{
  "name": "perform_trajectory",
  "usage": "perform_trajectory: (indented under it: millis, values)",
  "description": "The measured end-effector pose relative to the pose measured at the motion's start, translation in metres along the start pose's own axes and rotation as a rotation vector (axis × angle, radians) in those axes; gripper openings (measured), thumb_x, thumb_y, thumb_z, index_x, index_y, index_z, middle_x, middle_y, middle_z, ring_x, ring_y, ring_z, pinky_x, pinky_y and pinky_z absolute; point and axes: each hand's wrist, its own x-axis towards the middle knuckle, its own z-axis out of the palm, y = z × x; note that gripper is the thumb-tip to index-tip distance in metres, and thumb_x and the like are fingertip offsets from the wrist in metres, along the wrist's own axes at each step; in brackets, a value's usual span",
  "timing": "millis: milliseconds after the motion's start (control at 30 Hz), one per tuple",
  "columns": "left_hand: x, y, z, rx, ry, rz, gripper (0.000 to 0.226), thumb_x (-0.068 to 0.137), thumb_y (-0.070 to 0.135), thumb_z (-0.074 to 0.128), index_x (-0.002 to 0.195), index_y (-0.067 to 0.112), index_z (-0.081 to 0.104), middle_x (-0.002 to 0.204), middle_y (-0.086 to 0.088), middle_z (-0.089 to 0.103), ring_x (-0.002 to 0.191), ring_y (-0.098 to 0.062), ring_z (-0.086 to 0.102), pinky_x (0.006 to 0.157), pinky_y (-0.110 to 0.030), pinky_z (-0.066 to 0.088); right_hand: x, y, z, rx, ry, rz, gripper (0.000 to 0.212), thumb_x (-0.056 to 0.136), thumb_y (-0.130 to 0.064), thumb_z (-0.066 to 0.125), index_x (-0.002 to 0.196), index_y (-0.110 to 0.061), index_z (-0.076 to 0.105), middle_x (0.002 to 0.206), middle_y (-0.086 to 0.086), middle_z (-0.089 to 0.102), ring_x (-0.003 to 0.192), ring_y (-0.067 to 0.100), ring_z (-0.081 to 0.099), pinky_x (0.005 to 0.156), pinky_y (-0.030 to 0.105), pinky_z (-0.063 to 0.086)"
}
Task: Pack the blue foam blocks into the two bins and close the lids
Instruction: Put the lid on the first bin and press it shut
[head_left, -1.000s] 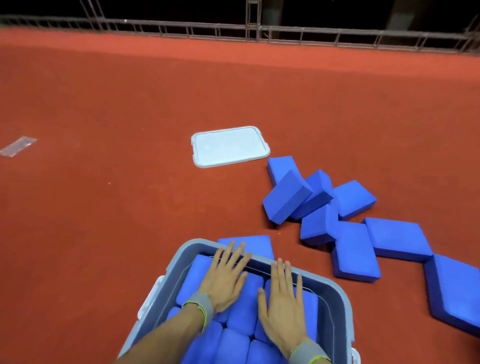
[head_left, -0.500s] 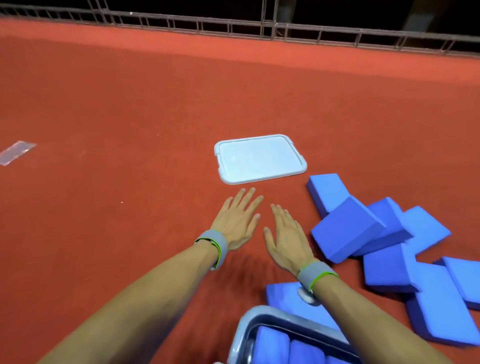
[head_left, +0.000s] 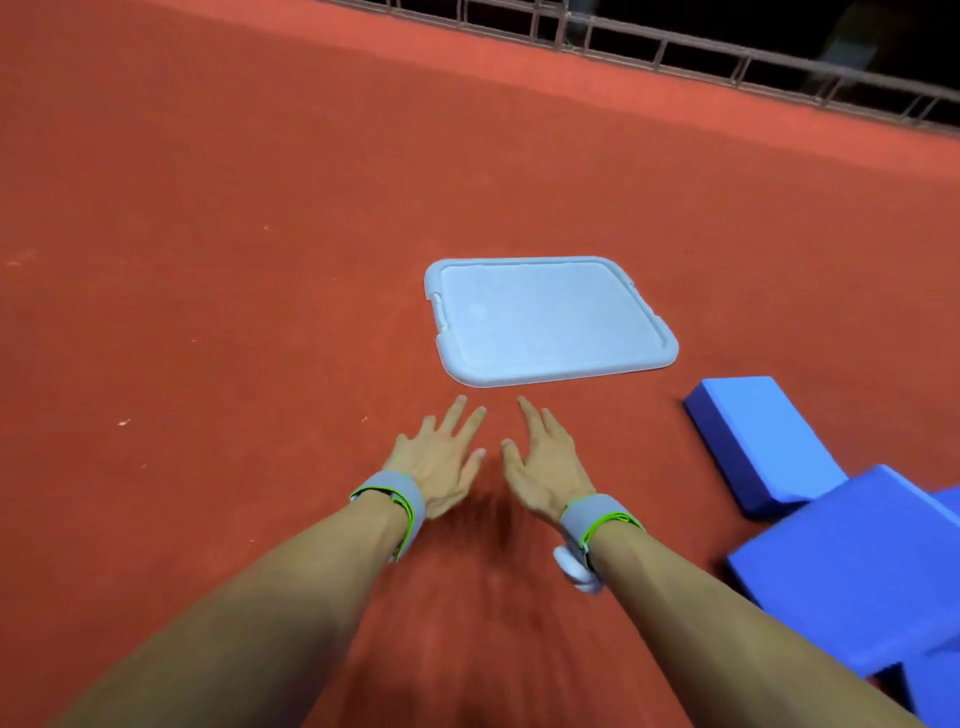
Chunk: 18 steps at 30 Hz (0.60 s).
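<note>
A pale grey bin lid (head_left: 550, 319) lies flat on the red floor ahead of me. My left hand (head_left: 439, 457) and my right hand (head_left: 545, 462) are stretched out side by side just short of its near edge, fingers spread, holding nothing. Both wrists wear grey bands with green trim. Blue foam blocks lie at the right: one flat (head_left: 761, 441), a bigger one (head_left: 852, 571) overlapping it at the frame edge. No bin is in view.
The red carpeted floor (head_left: 208, 260) spreads wide to the left and ahead. A metal railing (head_left: 675, 47) runs along the far edge, with darkness behind it.
My hands left the packed bin and reached forward toward the lid. The view followed them; the bin dropped out of frame and the lid came closer.
</note>
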Motion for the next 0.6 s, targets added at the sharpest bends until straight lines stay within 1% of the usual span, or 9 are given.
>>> perform_trajectory:
  millis: [100,167,233,300,333,400,433,500,600]
  values:
    - [0.038,-0.027,0.041,0.002,-0.018,-0.013,0.062,0.103,0.051,0.026,0.159,0.033,0.004,0.167,0.007,0.009,0.142,-0.03,0.034,0.105,-0.058,0.038,0.045,0.005,0.032,-0.17,-0.013,-0.055,0.076,0.098,-0.043,0.048,0.161,-0.032,0.008,0.169,0.005,0.006,0.155,0.035,-0.001,0.12,0.051,0.023]
    - [0.069,-0.041,0.075,-0.047,-0.021,-0.029,0.062,0.103,0.05,0.026,0.159,0.033,0.005,0.167,0.008,0.011,0.148,-0.027,0.025,0.11,-0.06,0.031,0.075,0.009,0.053,-0.089,0.006,-0.087,0.081,0.097,-0.038,0.055,0.162,-0.027,0.009,0.169,0.005,0.009,0.155,0.034,0.003,0.121,0.049,0.021]
    - [0.083,-0.047,0.096,-0.074,0.007,-0.071,0.062,0.103,0.053,0.024,0.159,0.033,0.007,0.167,0.013,0.008,0.153,-0.021,0.008,0.117,-0.06,0.016,0.101,0.006,0.065,0.234,0.049,0.036,0.086,0.093,-0.035,0.064,0.161,-0.018,0.014,0.164,0.01,0.025,0.152,0.031,0.023,0.121,0.04,0.025]
    - [0.09,-0.052,0.123,-0.047,0.149,-0.093,0.064,0.099,0.06,0.02,0.158,0.036,0.014,0.166,0.015,0.009,0.154,-0.019,0.003,0.119,-0.058,0.007,0.131,0.001,0.084,0.62,0.144,0.271,0.083,0.085,-0.036,0.072,0.152,-0.008,0.033,0.143,0.012,0.055,0.132,0.031,0.053,0.115,0.04,0.038]
    - [0.095,-0.057,0.133,-0.019,0.247,-0.097,0.066,0.096,0.063,0.02,0.157,0.037,0.02,0.165,0.015,0.015,0.152,-0.019,0.009,0.118,-0.057,0.008,0.146,-0.002,0.094,0.838,0.203,0.351,0.069,0.082,-0.035,0.074,0.138,-0.003,0.047,0.122,0.01,0.068,0.114,0.031,0.064,0.109,0.045,0.046]
    - [0.109,-0.063,0.138,-0.02,0.37,-0.055,0.067,0.092,0.065,0.023,0.152,0.037,0.032,0.158,0.013,0.031,0.145,-0.02,0.024,0.114,-0.054,0.016,0.171,0.0,0.103,1.228,0.301,0.434,0.033,0.085,-0.025,0.071,0.103,0.0,0.06,0.084,0.006,0.071,0.081,0.025,0.071,0.086,0.043,0.061]
    - [0.117,-0.068,0.137,-0.034,0.412,-0.05,0.066,0.091,0.065,0.027,0.149,0.036,0.036,0.152,0.011,0.038,0.139,-0.021,0.03,0.111,-0.051,0.022,0.183,0.003,0.106,1.329,0.328,0.449,0.028,0.088,-0.025,0.07,0.098,0.0,0.06,0.082,0.007,0.07,0.077,0.022,0.072,0.073,0.037,0.063]
    - [0.138,-0.073,0.131,-0.102,0.473,-0.129,0.067,0.09,0.064,0.037,0.146,0.028,0.04,0.138,0.004,0.047,0.124,-0.023,0.041,0.1,-0.043,0.03,0.199,0.009,0.1,1.368,0.308,0.453,0.039,0.092,-0.04,0.066,0.108,-0.005,0.057,0.099,0.012,0.071,0.08,0.022,0.075,0.061,0.032,0.062]
    - [0.164,-0.077,0.12,-0.274,0.492,-0.28,0.078,0.088,0.062,0.044,0.15,0.017,0.032,0.128,-0.003,0.051,0.115,-0.026,0.047,0.093,-0.041,0.032,0.213,0.021,0.081,1.317,0.142,0.444,0.046,0.096,-0.061,0.052,0.112,-0.017,0.052,0.099,0.009,0.071,0.079,0.018,0.074,0.073,0.033,0.062]
